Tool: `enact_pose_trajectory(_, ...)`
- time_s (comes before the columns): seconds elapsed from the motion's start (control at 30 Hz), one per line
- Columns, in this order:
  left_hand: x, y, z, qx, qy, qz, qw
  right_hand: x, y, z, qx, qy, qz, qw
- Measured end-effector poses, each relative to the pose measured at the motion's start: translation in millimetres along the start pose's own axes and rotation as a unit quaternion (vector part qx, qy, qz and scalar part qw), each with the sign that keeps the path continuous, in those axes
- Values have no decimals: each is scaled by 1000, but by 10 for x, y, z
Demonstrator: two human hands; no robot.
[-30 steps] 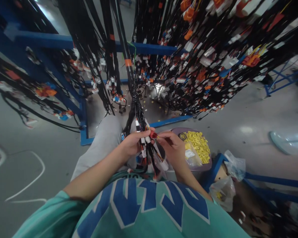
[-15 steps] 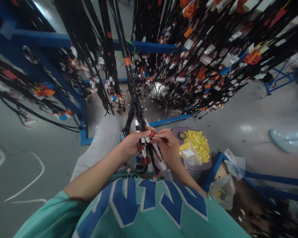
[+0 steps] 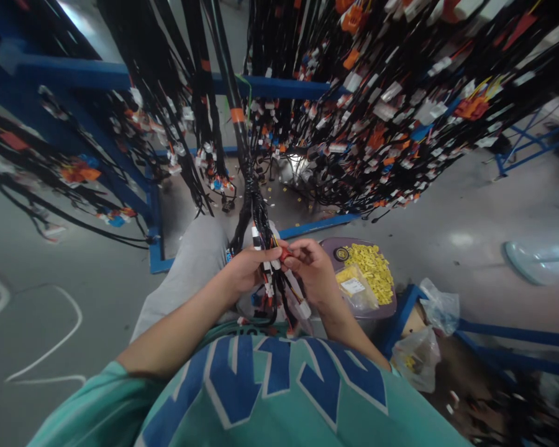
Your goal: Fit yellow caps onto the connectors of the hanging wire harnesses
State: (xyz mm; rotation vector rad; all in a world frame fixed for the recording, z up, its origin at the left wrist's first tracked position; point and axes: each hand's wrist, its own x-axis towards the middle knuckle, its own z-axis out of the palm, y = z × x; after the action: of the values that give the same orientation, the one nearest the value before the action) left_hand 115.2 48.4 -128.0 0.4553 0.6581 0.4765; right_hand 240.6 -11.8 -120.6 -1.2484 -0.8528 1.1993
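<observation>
A black wire harness hangs down in front of me and fans out into thin wires with white and black connectors over my lap. My left hand is closed, its thumb and fingers pinching a small red connector at the harness end. From the other side, my right hand has its thumb against the same red connector, with the index finger bent above it. White connectors dangle below the two hands. The left fingers behind the wires are partly hidden.
To my right stands a purple tub holding small yellow parts, a plastic bag and a black tape roll. Blue rack bars carry many more hanging harnesses. Clear bags hang on a blue frame at lower right.
My right index finger has lifted and loosened a little from the red connector, showing more of it. The left hand keeps its pinch nearly unmoved.
</observation>
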Motion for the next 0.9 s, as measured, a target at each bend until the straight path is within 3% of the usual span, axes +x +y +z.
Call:
enact_pose_trajectory(0.23,38,-34,-5,23,-8,21,999,52,27,-24,26,16,60,998)
enact_pose_trajectory(0.53,51,13,20,8,60,-10,998,184,96,-34,14,35,58,998)
enact_pose_trajectory(0.77,101,60,-119,-50,-1,-70,996,287,247,-206,-75,84,-8,994)
enact_pose_trajectory(0.9,145,116,-233,-55,-1,-59,997,248,332,-315,-69,35,69,995)
